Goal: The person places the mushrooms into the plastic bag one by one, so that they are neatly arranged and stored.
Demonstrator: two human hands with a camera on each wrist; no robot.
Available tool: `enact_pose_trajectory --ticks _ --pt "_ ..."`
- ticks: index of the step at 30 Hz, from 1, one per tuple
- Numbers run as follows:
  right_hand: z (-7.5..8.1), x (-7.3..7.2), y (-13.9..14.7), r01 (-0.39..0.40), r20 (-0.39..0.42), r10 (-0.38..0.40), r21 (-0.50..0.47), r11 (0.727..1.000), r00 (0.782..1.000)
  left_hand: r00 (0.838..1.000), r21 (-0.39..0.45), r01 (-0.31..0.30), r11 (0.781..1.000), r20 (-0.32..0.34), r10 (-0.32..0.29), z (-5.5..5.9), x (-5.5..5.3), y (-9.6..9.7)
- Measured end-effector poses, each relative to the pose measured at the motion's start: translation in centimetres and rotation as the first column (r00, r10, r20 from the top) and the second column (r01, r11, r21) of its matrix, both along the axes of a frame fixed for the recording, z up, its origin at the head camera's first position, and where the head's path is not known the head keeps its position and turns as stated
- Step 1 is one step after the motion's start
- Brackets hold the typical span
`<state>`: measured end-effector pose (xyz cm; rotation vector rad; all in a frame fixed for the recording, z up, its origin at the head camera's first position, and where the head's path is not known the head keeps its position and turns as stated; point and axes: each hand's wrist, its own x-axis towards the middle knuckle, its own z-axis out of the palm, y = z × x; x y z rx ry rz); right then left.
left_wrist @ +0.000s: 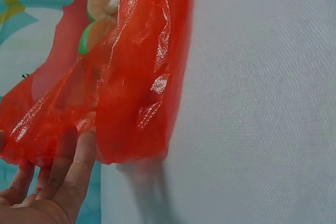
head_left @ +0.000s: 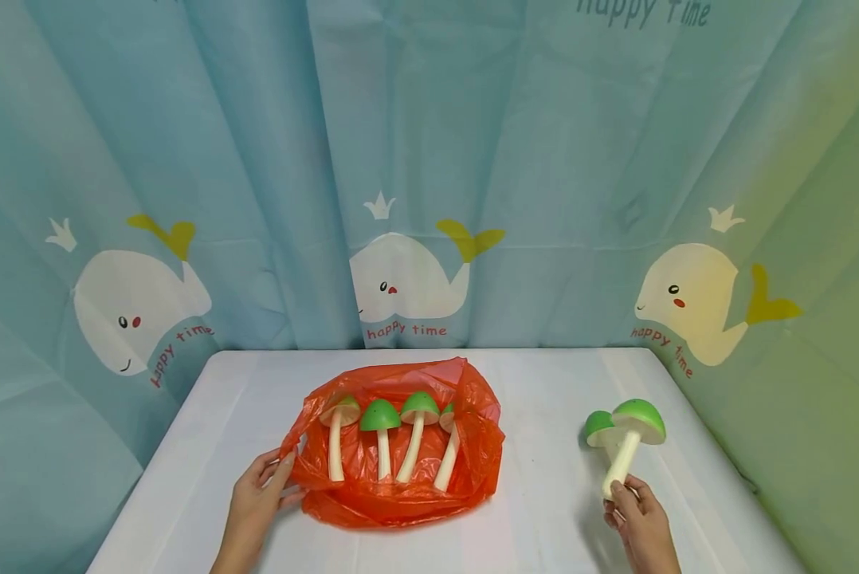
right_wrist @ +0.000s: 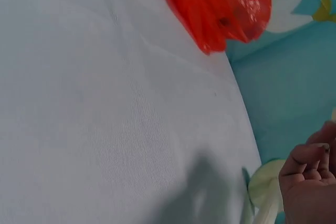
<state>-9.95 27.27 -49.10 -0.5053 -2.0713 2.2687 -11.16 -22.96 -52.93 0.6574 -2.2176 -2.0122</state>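
Observation:
A crinkled red plastic bag point(head_left: 401, 510) lies spread on the table with its mouth open. Inside, several toy mushrooms point(head_left: 381, 415) with green caps and cream stems lie side by side, caps toward the back. My left hand point(head_left: 253, 496) pinches the bag's left edge; in the left wrist view its fingers point(left_wrist: 81, 163) show against the red film. Off to the right, my right hand point(head_left: 642, 522) grips a green-capped mushroom point(head_left: 637, 416) by the foot of its stem, cap up and tilted right. Just behind it is another mushroom point(head_left: 598, 424), partly hidden by the held one.
The white table point(head_left: 544, 510) reaches back to a blue curtain point(head_left: 566, 159) printed with whales. The same curtain closes in the left and right sides.

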Motion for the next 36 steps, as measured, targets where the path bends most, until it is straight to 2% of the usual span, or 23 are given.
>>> enact_pose_trajectory --ticks 3,6,9,11,16,18,21,25,27,31,33,36 --pt "0.0 -0.1 -1.5 -0.077 -0.027 0.079 0.049 0.996 0.997 1.000 0.011 0.000 1.000 -0.016 0.000 1.4 0.5 0.5" --pt "0.1 0.0 -2.7 -0.135 -0.105 0.142 0.074 0.988 0.984 0.999 0.013 0.018 1.000 -0.036 -0.017 2.9 1.0 1.0" --pt "0.4 0.3 -3.9 -0.190 -0.197 0.201 0.073 0.979 0.960 0.999 0.008 0.005 1.000 -0.036 -0.005 3.1 1.2 1.1" --pt "0.6 0.3 -4.8 -0.215 -0.218 0.226 0.073 0.974 0.949 1.000 0.010 -0.006 1.000 -0.009 0.006 2.6 1.1 0.9" --pt "0.6 0.2 -6.8 -0.286 -0.234 0.294 0.069 0.956 0.927 1.000 0.018 -0.005 1.000 -0.003 0.005 0.0 0.4 -0.1" --pt "0.6 0.2 -7.5 -0.320 -0.257 0.325 0.061 0.945 0.910 0.999 0.008 0.016 1.000 -0.034 -0.016 -0.5 0.2 -0.3" --pt "0.7 0.2 -8.2 -0.369 -0.291 0.371 0.063 0.927 0.882 0.999 0.002 0.005 1.000 -0.050 -0.005 -0.8 0.0 -0.5" --pt "1.2 -0.1 -9.1 -0.416 -0.291 0.422 0.086 0.905 0.859 1.000 0.000 -0.019 1.000 -0.018 0.019 -1.0 0.0 -0.5" --pt "1.4 -0.2 -9.6 -0.433 -0.276 0.441 0.092 0.897 0.854 1.000 0.003 -0.018 1.000 -0.001 0.018 -0.4 0.2 -0.3" --pt "1.8 -0.6 -10.6 -0.476 -0.243 0.487 0.107 0.873 0.839 1.000 0.003 -0.011 1.000 -0.006 0.011 1.9 1.0 0.5" --pt "1.9 -0.8 -11.1 -0.505 -0.231 0.517 0.115 0.856 0.824 1.000 -0.001 0.000 1.000 -0.008 0.000 3.3 1.5 1.0" --pt "1.9 -1.2 -12.0 -0.547 -0.219 0.563 0.134 0.826 0.797 1.000 -0.012 0.008 1.000 0.001 -0.008 4.7 1.9 1.4"
